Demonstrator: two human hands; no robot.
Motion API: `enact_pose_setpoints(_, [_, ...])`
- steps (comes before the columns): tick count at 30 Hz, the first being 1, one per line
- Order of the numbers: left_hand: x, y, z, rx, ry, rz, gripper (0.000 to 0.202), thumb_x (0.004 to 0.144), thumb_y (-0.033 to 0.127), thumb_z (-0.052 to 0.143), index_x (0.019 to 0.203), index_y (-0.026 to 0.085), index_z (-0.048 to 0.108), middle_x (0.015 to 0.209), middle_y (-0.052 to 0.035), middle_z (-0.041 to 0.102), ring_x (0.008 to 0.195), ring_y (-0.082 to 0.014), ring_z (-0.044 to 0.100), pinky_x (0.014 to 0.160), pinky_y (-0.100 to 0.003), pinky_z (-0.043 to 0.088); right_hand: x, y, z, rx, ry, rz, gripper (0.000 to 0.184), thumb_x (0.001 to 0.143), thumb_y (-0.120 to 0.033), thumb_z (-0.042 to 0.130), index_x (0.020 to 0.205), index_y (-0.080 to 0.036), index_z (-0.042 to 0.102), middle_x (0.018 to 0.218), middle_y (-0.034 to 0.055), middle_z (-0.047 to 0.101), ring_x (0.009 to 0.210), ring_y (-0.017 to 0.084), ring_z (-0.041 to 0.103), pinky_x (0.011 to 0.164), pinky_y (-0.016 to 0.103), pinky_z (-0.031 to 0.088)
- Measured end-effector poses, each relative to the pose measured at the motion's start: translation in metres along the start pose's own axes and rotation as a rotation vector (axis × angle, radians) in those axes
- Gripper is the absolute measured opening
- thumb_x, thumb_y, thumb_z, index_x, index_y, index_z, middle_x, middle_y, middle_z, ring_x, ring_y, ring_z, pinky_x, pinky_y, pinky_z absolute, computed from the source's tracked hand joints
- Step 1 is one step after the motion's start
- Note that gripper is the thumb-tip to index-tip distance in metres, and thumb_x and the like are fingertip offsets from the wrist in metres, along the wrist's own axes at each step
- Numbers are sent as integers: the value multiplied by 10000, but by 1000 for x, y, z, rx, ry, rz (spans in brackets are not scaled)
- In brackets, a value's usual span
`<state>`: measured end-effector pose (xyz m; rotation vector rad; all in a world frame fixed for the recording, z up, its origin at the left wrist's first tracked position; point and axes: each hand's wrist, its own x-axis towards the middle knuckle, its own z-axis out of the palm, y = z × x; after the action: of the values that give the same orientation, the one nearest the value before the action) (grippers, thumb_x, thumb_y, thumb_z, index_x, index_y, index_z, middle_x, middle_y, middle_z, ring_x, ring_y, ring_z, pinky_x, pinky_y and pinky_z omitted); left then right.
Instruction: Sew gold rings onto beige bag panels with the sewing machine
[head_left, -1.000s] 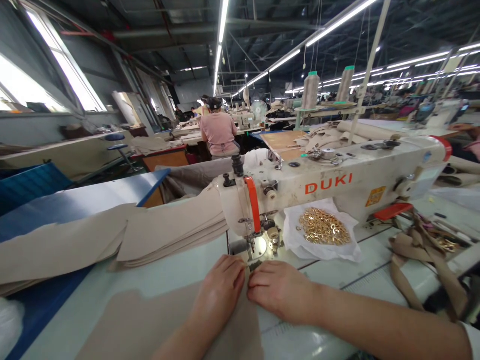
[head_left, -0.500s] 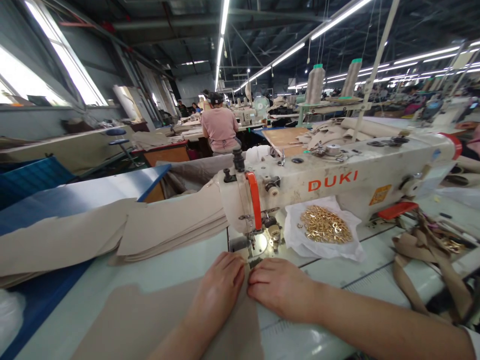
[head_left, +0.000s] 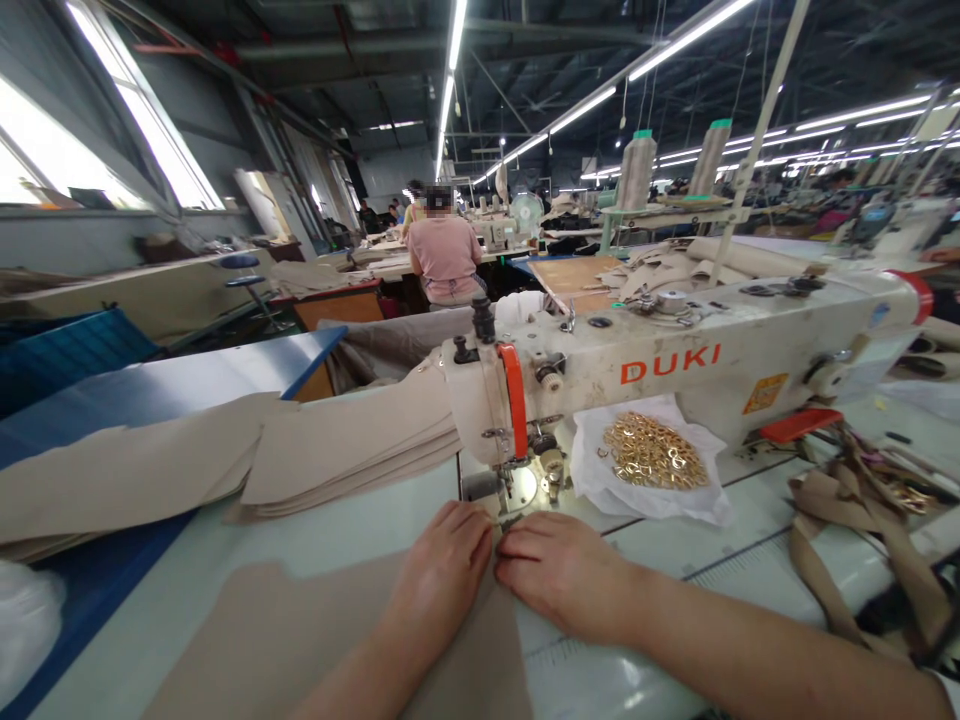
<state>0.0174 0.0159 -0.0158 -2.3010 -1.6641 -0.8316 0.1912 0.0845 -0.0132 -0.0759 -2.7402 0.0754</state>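
Head view, lower centre: you're seemingly aligning beige fabric (head_left: 277, 630), left hand (head_left: 444, 562) and right hand (head_left: 559, 572) curling their fingers, grip hidden, next move probably needing steady feeding.

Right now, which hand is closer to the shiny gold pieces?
The right hand. It's below and left of the gold pieces in the picture, not touching them; the left hand is farther left, on the beige fabric.

White right sleeve (head_left: 951, 692), bare forearms (head_left: 735, 630)
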Motion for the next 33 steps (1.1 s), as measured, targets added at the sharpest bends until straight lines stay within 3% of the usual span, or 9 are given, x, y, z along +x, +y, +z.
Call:
enact_pose_setpoints(5, [-2,0,-1,-40,-17,-46,193,913,141,431,783,180,567,795,-38,639,766,-184,583,697,-327,523,2,-2,-1,-26,-2,89,127,917,-184,503,972,-142,609,1019,76,612,1017,201,517,939,333,414])
enact_pose_setpoints(11, [0,2,-6,-76,-94,-109,179,891,127,458,775,188,580,801,-30,644,783,-182,591,726,-333,526,5,-4,-2,-63,-71,106,125,889,-168,556,994,-129,611,1020,86,619,1014,208,522,927,343,426])
enact_pose_setpoints(19, [-6,4,-11,-139,-26,-93,173,889,125,447,880,193,606,883,-50,670,851,-185,615,772,-340,545,10,-6,-7,-107,-108,84,112,896,-169,553,979,-133,618,986,74,631,950,205,536,887,341,430])
enact_pose_setpoints(26, [4,6,-2,-138,-10,-91,158,885,136,467,849,198,607,857,-41,671,835,-186,617,760,-338,544,9,5,-14,-165,-137,69,70,884,-193,573,914,-145,615,903,56,633,878,208,555,806,345,443])
enact_pose_setpoints(33, [17,-1,9,-139,6,-69,144,886,152,484,862,194,619,868,-49,683,845,-193,620,772,-348,541,8,21,-15,-158,-166,95,90,880,-182,576,945,-129,608,967,66,637,941,211,545,856,338,426])
